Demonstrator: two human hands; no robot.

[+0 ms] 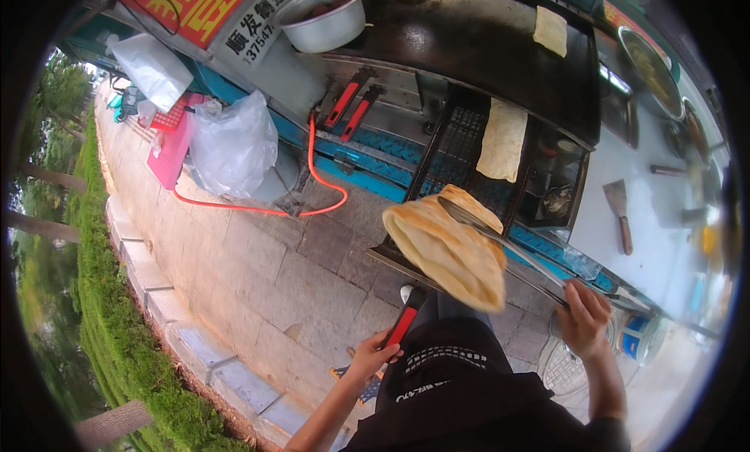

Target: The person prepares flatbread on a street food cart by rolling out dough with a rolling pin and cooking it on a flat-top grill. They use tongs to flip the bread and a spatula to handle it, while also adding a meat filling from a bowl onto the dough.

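Observation:
My left hand [373, 357] is closed round a red and black handle [403, 327] at the front of a pulled-out wire rack [462, 130]. In my right hand [584, 318] are long metal tongs [535, 263], whose jaws grip a puffed, lightly browned flatbread [449, 249]. This bread hangs over the front part of the rack and hides much of it. Farther back on the rack lies a long, pale flatbread [502, 139]. Behind the rack, a dark griddle [461, 42] carries another pale flatbread [551, 32] at its right and part of one more at the far edge.
Two other red handles [344, 100] stick out left of the rack. A metal pot [322, 18] stands beside the griddle. On the right counter [594, 225] lies a scraper [618, 214]. An orange hose [258, 210] runs over the paving near a plastic-covered bucket [234, 151].

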